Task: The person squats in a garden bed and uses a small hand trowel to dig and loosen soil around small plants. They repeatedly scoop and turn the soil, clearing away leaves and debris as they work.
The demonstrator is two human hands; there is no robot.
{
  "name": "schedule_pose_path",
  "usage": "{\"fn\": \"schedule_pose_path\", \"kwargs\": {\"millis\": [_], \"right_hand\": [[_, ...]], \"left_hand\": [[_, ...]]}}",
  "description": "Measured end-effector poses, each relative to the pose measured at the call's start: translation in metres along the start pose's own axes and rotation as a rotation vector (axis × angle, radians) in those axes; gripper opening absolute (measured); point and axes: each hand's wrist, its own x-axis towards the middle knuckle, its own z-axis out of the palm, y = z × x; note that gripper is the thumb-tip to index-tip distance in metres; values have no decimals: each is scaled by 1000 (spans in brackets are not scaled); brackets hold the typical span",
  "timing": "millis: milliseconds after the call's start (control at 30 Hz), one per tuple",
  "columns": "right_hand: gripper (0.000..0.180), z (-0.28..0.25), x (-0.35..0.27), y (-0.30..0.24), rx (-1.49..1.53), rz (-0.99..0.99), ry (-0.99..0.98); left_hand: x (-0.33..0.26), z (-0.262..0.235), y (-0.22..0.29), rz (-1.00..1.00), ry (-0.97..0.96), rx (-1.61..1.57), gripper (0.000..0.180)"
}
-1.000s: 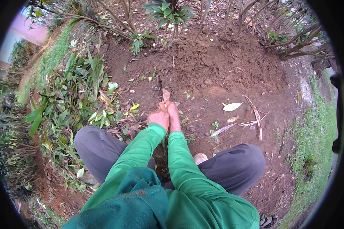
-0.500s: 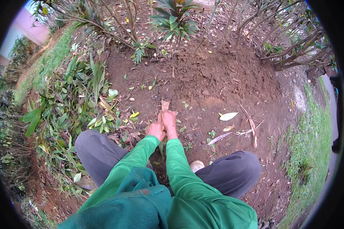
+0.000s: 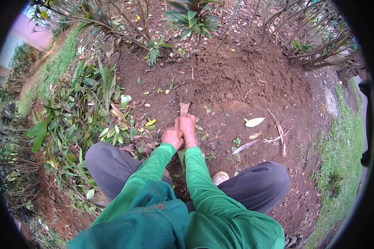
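Note:
Both my hands are closed together on a short hand tool (image 3: pixel 184 108) with a flat, soil-stained blade pointing away from me at the bare brown soil (image 3: pixel 166 110). My right hand (image 3: pixel 188 125) is the farther one, wrapped close behind the blade. Just behind it and to the left, my left hand (image 3: pixel 173 136) grips too, its fingers partly covered. A bit of the orange-yellow handle shows between them; the rest of it is hidden. The blade's end is at the ground, though whether it is sunk in the soil I cannot tell.
Cut leaves (image 3: pixel 87 108) lie heaped on the left. A leafy plant (image 3: pixel 192 20) stands ahead, with woody shrubs (image 3: pixel 332 56) at far right. Loosened soil (image 3: pixel 249 79) spreads beyond my hands. A pale leaf (image 3: pixel 254 122) and dry leaf strips (image 3: pixel 281 139) lie right; grass (image 3: pixel 340 145) borders them.
My hands and the tool have moved slightly forward over the soil, both still gripping it. The blade looks narrower than before. The whole view has shifted a little.

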Motion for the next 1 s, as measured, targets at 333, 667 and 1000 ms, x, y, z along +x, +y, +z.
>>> {"fn": "schedule_pose_path", "kwargs": {"millis": [333,667,1000], "right_hand": [[35,1,87,-147,-14,-93,-96],[43,-31,-47,-42,-18,411,-118],[32,-61,-59,-42,181,431,-133]], "left_hand": [[106,-106,35,-25,192,-7,44],[-21,-92,56,-76,-381,226,46],[-23,-94,78,-91,-484,63,33]]}}
